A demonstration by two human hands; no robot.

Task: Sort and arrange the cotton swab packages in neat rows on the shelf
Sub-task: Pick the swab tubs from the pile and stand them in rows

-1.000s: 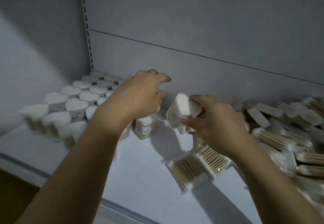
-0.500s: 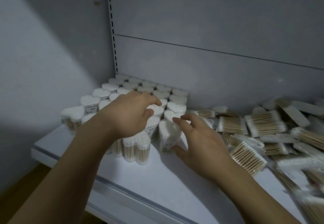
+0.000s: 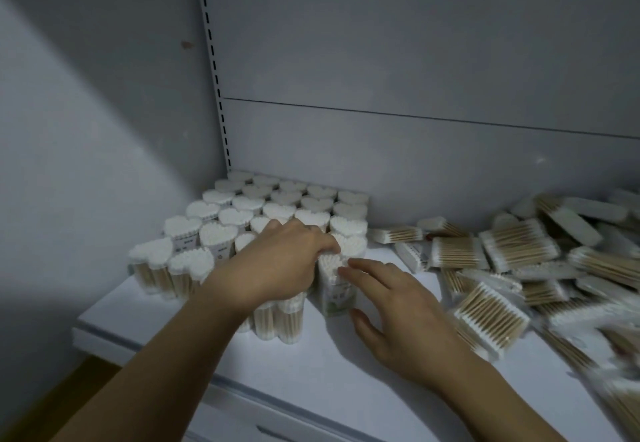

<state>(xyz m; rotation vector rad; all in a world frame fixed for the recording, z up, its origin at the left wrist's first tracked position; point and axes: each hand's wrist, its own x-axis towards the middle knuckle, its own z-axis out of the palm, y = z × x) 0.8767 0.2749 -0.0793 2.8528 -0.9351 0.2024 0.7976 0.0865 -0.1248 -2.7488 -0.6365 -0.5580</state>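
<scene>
shelf [image 3: 311,372]: a white board, seen from above; its front edge runs across the lower left of the frame.
right hand [image 3: 405,320]: held low at centre right, palm down. Its fingers [image 3: 367,266] are stretched out almost straight and laid against the right side and top of one standing package; the thumb is spread apart towards the shelf. Nothing is gripped.
left hand [image 3: 273,268]: laid palm down over the tops of the standing packages at centre. Its fingers [image 3: 322,239] are bent at the tips and pressed on the top of the same package. Whether anything is clasped beneath the palm cannot be told.
touched package [image 3: 334,294]: a heart-shaped pack of cotton swabs, upright, white tips up, a printed label on its front. It is set at the front right corner of the block, between the two hands.
heart-shaped packages [image 3: 277,206]: stood upright in close rows at the left of the shelf, from near the front edge back to the rear corner, each touching its neighbours.
flat packages [image 3: 512,251]: rectangular packs of wooden-stemmed swabs, heaped in disorder on the right of the shelf, lying on their sides and overlapping.
back panel [image 3: 415,164]: grey, crossed by one horizontal seam.
slotted upright [image 3: 216,88]: fixed at the upper left, beside the grey side wall [image 3: 86,130].
</scene>
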